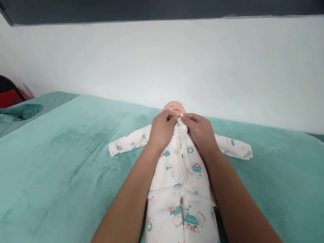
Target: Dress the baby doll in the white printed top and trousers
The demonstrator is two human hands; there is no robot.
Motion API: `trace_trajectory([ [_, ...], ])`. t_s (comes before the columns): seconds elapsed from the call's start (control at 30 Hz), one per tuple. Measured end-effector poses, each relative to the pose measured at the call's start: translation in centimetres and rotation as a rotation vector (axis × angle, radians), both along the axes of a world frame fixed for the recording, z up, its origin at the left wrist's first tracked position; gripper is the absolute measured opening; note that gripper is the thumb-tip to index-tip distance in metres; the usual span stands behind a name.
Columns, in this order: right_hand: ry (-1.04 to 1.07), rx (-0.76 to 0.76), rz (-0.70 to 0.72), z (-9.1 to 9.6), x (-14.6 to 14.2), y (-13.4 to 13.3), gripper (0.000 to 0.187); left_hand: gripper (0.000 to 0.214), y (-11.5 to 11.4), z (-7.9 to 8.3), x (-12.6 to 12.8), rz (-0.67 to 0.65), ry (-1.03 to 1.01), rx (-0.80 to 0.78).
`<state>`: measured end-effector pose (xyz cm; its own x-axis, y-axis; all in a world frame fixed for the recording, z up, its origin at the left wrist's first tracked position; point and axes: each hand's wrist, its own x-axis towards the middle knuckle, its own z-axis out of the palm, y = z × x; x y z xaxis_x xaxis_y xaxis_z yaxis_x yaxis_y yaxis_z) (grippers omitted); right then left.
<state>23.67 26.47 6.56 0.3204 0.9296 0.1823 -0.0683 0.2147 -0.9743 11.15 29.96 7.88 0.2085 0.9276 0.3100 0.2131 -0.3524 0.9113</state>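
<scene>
Teal blanket [54, 182], jacket collar [180, 124] between hands [163, 128]

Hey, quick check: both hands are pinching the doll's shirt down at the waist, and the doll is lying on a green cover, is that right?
Not at the waist: the head view shows the left hand and right hand pinching the shirt at the collar. The doll does lie on a green cover.
</scene>
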Motion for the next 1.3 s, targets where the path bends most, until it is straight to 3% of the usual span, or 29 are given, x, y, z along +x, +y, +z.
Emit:
trace_trajectory([
  [0.37, -0.094, -0.046, 0.023, 0.0, 0.3, -0.1, 0.025, 0.009, 0.7, -0.7, 0.0, -0.052, -0.139, -0.056],
  [0.63, -0.306, -0.119, 0.06, 1.2, 0.4, -0.5, 0.028, 0.011, 0.5, -0.4, 0.0, -0.039, -0.034, 0.006],
  [0.87, -0.55, -0.135, 0.034, 1.5, 0.3, -0.9, 0.021, 0.025, 0.2, -0.3, -0.3, -0.066, -0.023, -0.079],
  [1.1, -0.538, -0.106, 0.059, 0.9, 0.1, -0.7, 0.034, 0.024, 0.5, -0.6, -0.1, -0.162, -0.17, -0.179],
  [1.3, -0.484, -0.085, 0.128, 1.1, 0.2, -1.6, 0.036, 0.019, 0.0, -0.4, -0.1, -0.001, -0.026, -0.084],
])
